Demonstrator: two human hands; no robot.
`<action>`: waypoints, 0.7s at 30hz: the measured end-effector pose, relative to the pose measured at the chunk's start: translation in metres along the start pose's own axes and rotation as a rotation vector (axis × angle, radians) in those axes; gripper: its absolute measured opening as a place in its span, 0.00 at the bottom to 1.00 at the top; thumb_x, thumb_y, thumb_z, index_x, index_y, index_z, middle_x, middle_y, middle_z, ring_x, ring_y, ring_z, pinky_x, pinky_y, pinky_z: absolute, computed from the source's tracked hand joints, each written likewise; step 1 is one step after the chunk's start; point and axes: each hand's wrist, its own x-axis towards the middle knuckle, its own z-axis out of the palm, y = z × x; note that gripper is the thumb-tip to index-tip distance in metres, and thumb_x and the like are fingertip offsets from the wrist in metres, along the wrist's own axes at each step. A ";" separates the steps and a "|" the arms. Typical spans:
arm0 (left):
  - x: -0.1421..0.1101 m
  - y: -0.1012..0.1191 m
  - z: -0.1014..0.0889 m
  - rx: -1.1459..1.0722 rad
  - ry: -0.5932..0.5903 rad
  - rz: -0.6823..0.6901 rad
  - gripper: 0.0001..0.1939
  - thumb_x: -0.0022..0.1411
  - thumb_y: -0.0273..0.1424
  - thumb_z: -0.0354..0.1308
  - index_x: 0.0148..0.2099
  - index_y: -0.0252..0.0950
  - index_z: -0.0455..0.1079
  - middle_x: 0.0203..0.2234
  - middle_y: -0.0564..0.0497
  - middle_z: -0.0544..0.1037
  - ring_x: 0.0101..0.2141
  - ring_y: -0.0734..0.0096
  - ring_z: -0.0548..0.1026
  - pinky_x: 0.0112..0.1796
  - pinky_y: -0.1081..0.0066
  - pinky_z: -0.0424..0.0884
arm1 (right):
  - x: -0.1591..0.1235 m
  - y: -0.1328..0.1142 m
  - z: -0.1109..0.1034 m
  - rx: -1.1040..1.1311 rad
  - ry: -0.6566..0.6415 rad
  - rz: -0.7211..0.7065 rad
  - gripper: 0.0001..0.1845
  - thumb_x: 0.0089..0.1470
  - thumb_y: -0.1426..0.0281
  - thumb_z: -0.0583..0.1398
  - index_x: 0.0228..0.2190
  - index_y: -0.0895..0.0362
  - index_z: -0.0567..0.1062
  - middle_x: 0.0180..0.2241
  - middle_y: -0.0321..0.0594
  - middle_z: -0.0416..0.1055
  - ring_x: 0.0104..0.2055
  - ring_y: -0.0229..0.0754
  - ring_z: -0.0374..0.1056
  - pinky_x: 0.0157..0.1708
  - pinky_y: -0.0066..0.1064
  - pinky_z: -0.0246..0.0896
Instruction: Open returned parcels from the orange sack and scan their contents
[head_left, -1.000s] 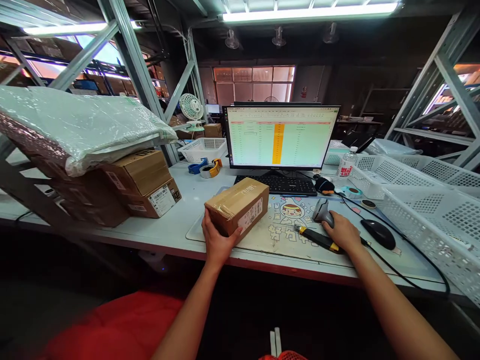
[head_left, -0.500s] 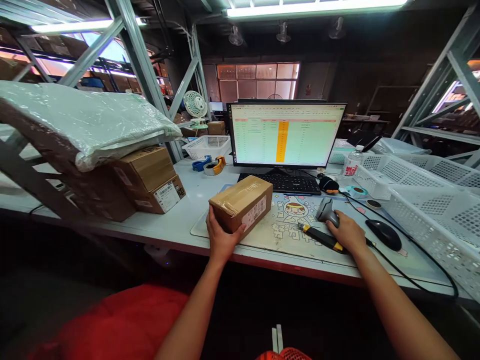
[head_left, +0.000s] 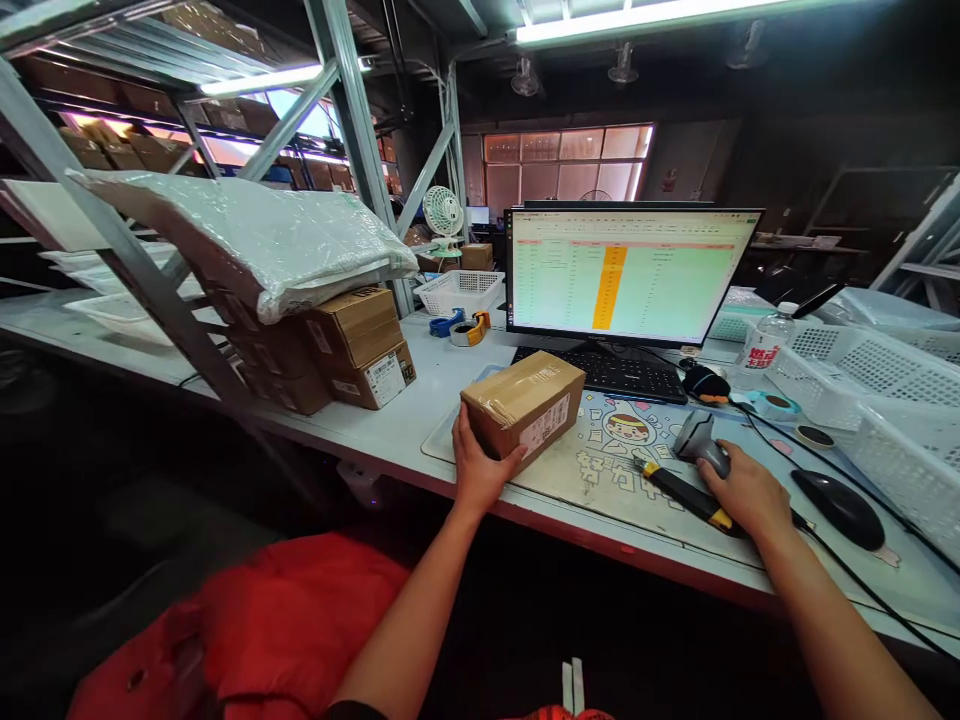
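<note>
left hand (head_left: 480, 472): clasping taped cardboard box (head_left: 523, 392) by its near corner | right hand (head_left: 752, 492): wrapped around barcode scanner (head_left: 697, 437) | utility knife (head_left: 681, 493): lying beside right hand

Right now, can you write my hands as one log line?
left hand: holds cardboard box | right hand: grips gray scanner | near right hand: yellow-black cutter, black mouse

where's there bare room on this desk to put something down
Bare tabletop shows between the stacked boxes and the carton the left hand grips, in front of the tape dispensers. A patch of mat lies open between that carton and the black-and-yellow tool. The right is crowded: scanner in the right hand, mouse, white baskets.
</note>
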 end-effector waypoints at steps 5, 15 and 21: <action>0.000 0.002 -0.002 -0.010 -0.005 -0.011 0.67 0.49 0.43 0.79 0.79 0.42 0.42 0.73 0.34 0.55 0.73 0.41 0.55 0.71 0.42 0.54 | -0.001 0.000 -0.001 0.024 0.028 0.006 0.34 0.66 0.51 0.54 0.64 0.58 0.72 0.55 0.56 0.78 0.51 0.62 0.77 0.48 0.48 0.73; 0.003 0.000 0.000 -0.005 0.004 -0.016 0.66 0.50 0.43 0.78 0.79 0.40 0.41 0.73 0.34 0.55 0.73 0.43 0.55 0.72 0.44 0.53 | 0.005 0.002 0.007 0.014 0.009 0.011 0.32 0.67 0.53 0.55 0.64 0.58 0.72 0.54 0.57 0.78 0.54 0.62 0.76 0.50 0.50 0.72; 0.005 0.005 -0.009 -0.046 -0.028 0.001 0.67 0.48 0.46 0.77 0.79 0.39 0.42 0.73 0.33 0.53 0.73 0.41 0.55 0.72 0.44 0.52 | -0.012 -0.018 -0.025 0.492 0.317 -0.037 0.25 0.61 0.62 0.59 0.53 0.66 0.77 0.53 0.64 0.76 0.58 0.61 0.71 0.63 0.54 0.63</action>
